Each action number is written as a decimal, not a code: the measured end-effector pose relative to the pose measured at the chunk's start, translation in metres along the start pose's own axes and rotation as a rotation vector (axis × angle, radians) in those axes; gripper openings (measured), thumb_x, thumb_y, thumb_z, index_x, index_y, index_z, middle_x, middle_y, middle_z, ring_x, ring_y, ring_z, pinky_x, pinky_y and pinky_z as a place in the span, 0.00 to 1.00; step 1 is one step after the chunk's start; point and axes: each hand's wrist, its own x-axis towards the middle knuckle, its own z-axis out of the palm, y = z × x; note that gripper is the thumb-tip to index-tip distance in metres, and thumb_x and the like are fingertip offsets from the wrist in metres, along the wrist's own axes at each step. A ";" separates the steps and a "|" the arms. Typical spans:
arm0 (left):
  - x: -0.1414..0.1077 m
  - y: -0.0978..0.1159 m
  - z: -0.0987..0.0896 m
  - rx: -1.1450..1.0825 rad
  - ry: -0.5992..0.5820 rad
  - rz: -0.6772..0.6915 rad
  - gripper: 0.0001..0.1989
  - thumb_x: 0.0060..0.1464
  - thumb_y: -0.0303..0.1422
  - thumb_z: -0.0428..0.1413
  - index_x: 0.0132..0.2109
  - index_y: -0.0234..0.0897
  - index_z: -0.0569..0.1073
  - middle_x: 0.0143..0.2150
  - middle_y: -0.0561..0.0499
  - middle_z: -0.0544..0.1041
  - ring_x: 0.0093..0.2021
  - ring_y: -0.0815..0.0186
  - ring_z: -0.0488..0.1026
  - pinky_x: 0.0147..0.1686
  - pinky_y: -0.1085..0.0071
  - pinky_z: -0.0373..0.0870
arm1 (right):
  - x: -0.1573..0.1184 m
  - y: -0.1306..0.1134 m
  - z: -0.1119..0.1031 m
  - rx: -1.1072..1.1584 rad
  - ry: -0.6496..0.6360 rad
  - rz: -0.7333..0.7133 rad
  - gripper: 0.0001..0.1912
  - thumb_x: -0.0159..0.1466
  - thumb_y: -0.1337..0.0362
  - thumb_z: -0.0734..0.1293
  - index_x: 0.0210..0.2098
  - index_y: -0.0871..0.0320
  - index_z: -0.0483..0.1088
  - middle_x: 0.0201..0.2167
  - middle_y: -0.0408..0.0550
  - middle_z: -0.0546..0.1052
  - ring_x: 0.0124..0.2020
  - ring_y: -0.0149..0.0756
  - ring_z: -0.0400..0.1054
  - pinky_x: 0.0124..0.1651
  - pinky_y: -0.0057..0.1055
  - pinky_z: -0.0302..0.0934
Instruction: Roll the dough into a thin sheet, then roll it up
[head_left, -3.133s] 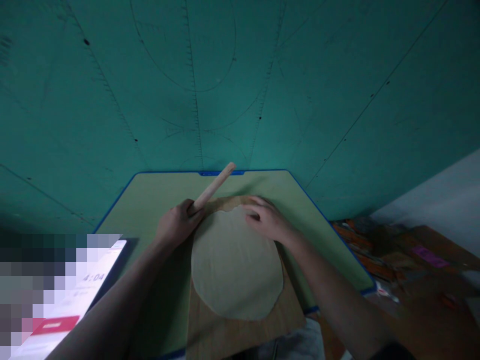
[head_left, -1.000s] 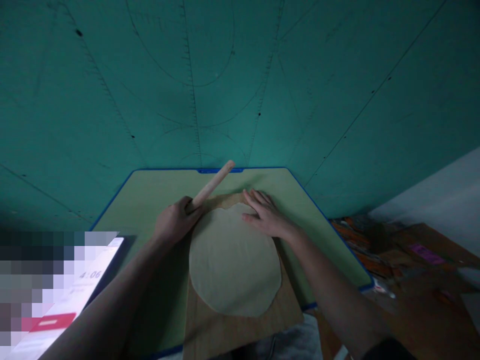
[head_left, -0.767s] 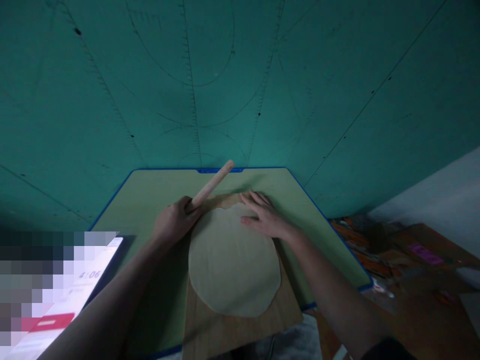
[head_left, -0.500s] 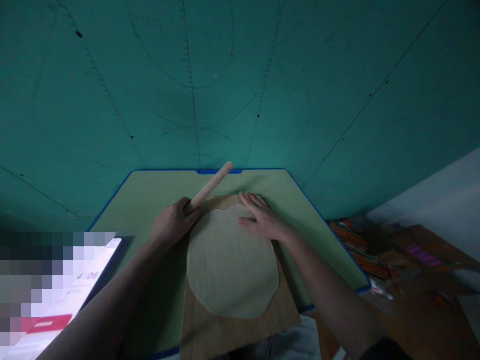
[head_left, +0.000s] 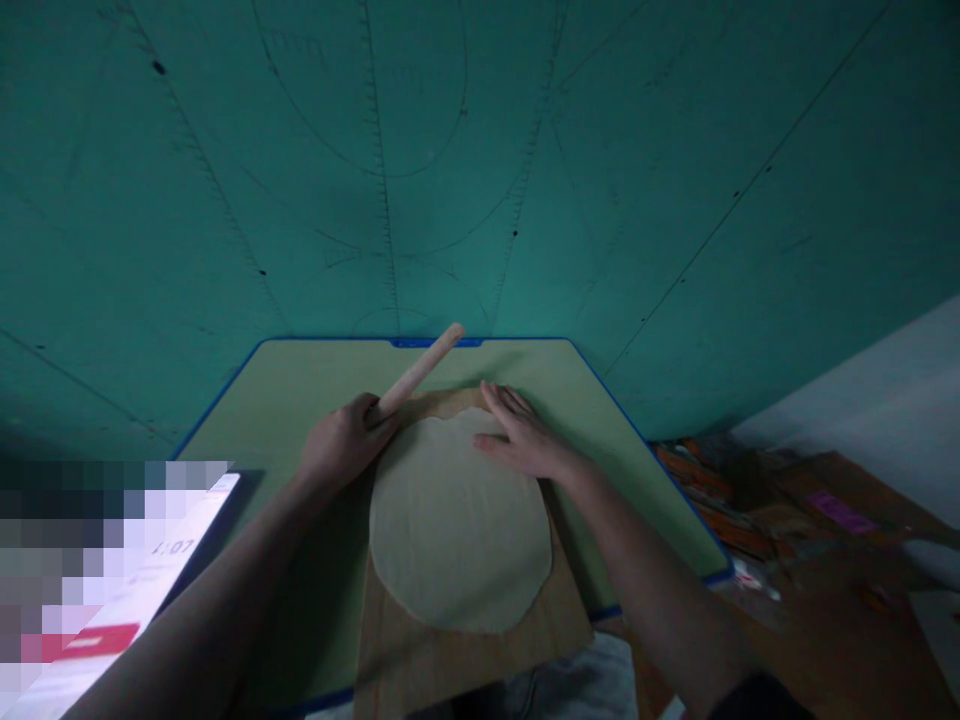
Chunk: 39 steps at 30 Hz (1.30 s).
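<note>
A thin, roughly round sheet of dough (head_left: 461, 530) lies on a wooden board (head_left: 472, 670), covering most of its width. My left hand (head_left: 341, 440) is wrapped round the lower end of a wooden rolling pin (head_left: 424, 368), which slants up and to the right past the far edge of the board. On the right, my right hand (head_left: 525, 430) rests flat over the dough's upper right edge, fingers stretched out toward the board's far edge and the thumb apart on the dough.
Under the board is a pale green table (head_left: 300, 385) with a blue rim, set against a green wall (head_left: 450, 200) with drawn lines. A lit phone screen (head_left: 157, 580), partly pixelated, stands at lower left. Cardboard (head_left: 795, 490) and orange items lie at right.
Both hands keep nearly the same place, and the rolling pin stays in my left hand. The whole view has shifted very slightly.
</note>
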 end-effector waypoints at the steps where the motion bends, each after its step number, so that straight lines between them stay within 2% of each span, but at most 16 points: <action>1: 0.000 0.000 0.000 0.001 -0.001 0.000 0.19 0.60 0.48 0.50 0.46 0.38 0.74 0.37 0.42 0.81 0.34 0.56 0.77 0.28 0.69 0.61 | 0.000 0.000 0.000 -0.006 -0.004 0.008 0.43 0.67 0.38 0.62 0.74 0.54 0.51 0.76 0.56 0.48 0.76 0.53 0.38 0.74 0.53 0.42; 3: 0.000 0.000 0.000 0.005 -0.004 -0.004 0.19 0.60 0.47 0.50 0.46 0.38 0.74 0.38 0.42 0.81 0.34 0.56 0.77 0.29 0.68 0.61 | 0.000 0.000 -0.001 -0.006 -0.011 0.015 0.43 0.67 0.37 0.61 0.73 0.53 0.53 0.76 0.55 0.48 0.76 0.53 0.37 0.74 0.52 0.42; 7: -0.001 0.000 -0.001 0.011 -0.015 -0.004 0.20 0.60 0.47 0.50 0.47 0.38 0.75 0.39 0.41 0.81 0.36 0.55 0.78 0.30 0.67 0.63 | -0.001 0.005 -0.005 0.033 -0.005 0.018 0.47 0.66 0.36 0.61 0.75 0.53 0.45 0.76 0.56 0.47 0.76 0.53 0.36 0.74 0.55 0.40; 12: -0.002 0.001 -0.001 0.008 -0.010 -0.003 0.20 0.60 0.48 0.50 0.47 0.37 0.75 0.41 0.40 0.81 0.38 0.54 0.78 0.31 0.67 0.63 | -0.007 0.008 -0.014 0.018 -0.061 0.038 0.43 0.63 0.36 0.66 0.72 0.47 0.56 0.76 0.53 0.46 0.76 0.60 0.37 0.72 0.59 0.43; 16: -0.004 0.000 0.000 -0.006 -0.004 -0.019 0.19 0.60 0.47 0.50 0.46 0.37 0.74 0.40 0.41 0.81 0.36 0.55 0.78 0.29 0.68 0.63 | -0.009 0.004 -0.018 0.048 -0.083 0.053 0.45 0.65 0.38 0.66 0.73 0.50 0.52 0.77 0.54 0.45 0.76 0.57 0.36 0.73 0.57 0.42; 21: -0.005 -0.002 0.001 -0.017 0.015 -0.017 0.20 0.59 0.47 0.50 0.46 0.37 0.74 0.40 0.41 0.81 0.38 0.54 0.79 0.30 0.68 0.63 | 0.000 0.007 -0.015 0.049 0.027 0.153 0.41 0.69 0.45 0.61 0.75 0.56 0.48 0.75 0.57 0.51 0.76 0.51 0.42 0.74 0.52 0.41; 25: -0.004 0.000 0.001 -0.001 0.014 -0.030 0.19 0.59 0.48 0.51 0.44 0.37 0.74 0.39 0.41 0.81 0.38 0.54 0.78 0.30 0.68 0.63 | 0.012 0.010 -0.010 0.011 0.117 0.253 0.41 0.69 0.45 0.60 0.73 0.63 0.50 0.73 0.62 0.56 0.74 0.54 0.48 0.73 0.51 0.45; 31: -0.005 0.001 -0.002 -0.005 0.004 -0.020 0.19 0.59 0.48 0.50 0.43 0.37 0.74 0.38 0.41 0.81 0.35 0.55 0.78 0.29 0.68 0.62 | 0.019 0.008 -0.006 -0.006 0.185 0.272 0.39 0.67 0.47 0.65 0.70 0.61 0.57 0.68 0.61 0.65 0.71 0.54 0.55 0.72 0.50 0.47; 35: -0.004 0.000 -0.002 -0.003 0.009 -0.021 0.19 0.57 0.48 0.50 0.44 0.38 0.74 0.38 0.42 0.81 0.36 0.55 0.78 0.29 0.68 0.62 | 0.018 0.013 -0.006 0.113 0.244 0.286 0.36 0.70 0.47 0.61 0.70 0.60 0.56 0.69 0.61 0.65 0.71 0.51 0.56 0.70 0.48 0.52; 39: -0.004 -0.001 -0.001 -0.023 0.003 -0.022 0.20 0.57 0.49 0.49 0.43 0.38 0.73 0.37 0.42 0.80 0.35 0.55 0.77 0.29 0.68 0.62 | 0.017 0.017 -0.007 0.098 0.224 0.273 0.37 0.65 0.47 0.67 0.68 0.59 0.61 0.67 0.61 0.66 0.70 0.53 0.57 0.70 0.49 0.53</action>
